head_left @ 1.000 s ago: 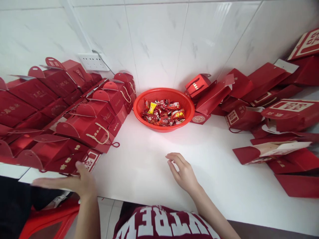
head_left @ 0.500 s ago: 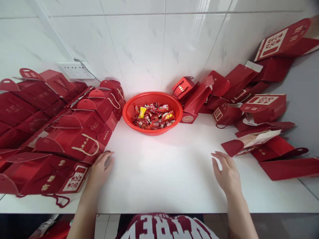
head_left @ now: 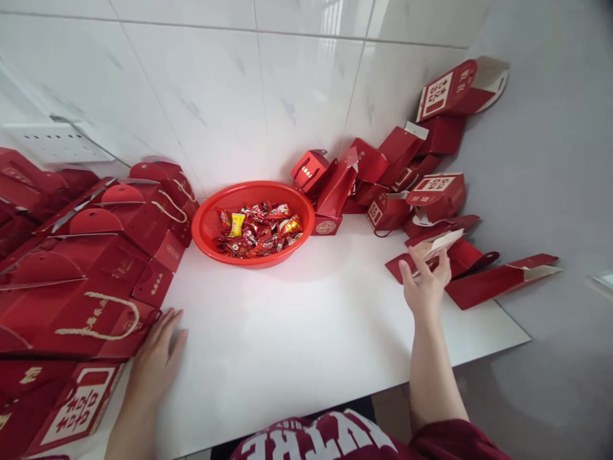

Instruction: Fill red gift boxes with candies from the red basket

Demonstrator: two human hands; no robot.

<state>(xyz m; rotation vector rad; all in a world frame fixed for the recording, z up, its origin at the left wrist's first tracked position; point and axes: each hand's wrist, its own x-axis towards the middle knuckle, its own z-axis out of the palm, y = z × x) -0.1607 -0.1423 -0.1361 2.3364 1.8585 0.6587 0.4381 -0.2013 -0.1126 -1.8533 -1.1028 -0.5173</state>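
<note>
My left hand (head_left: 154,358) lies flat and open on the white table (head_left: 297,332), its fingers against the nearest assembled red gift box (head_left: 71,313) with a rope handle. My right hand (head_left: 425,284) reaches right with fingers spread, touching a flat folded red box (head_left: 433,248) at the edge of the right-hand pile. A red basket (head_left: 253,222) full of wrapped candies (head_left: 258,233) sits against the wall between the two piles.
Several assembled red boxes (head_left: 119,211) crowd the left side up to a wall socket (head_left: 57,142). Unfolded and flat red boxes (head_left: 416,185) heap along the right wall. The table's right corner (head_left: 524,335) ends near a grey wall.
The view has swung right. My right hand moved from the table's middle out to the flat boxes on the right. My left hand settled beside the nearest assembled box.
</note>
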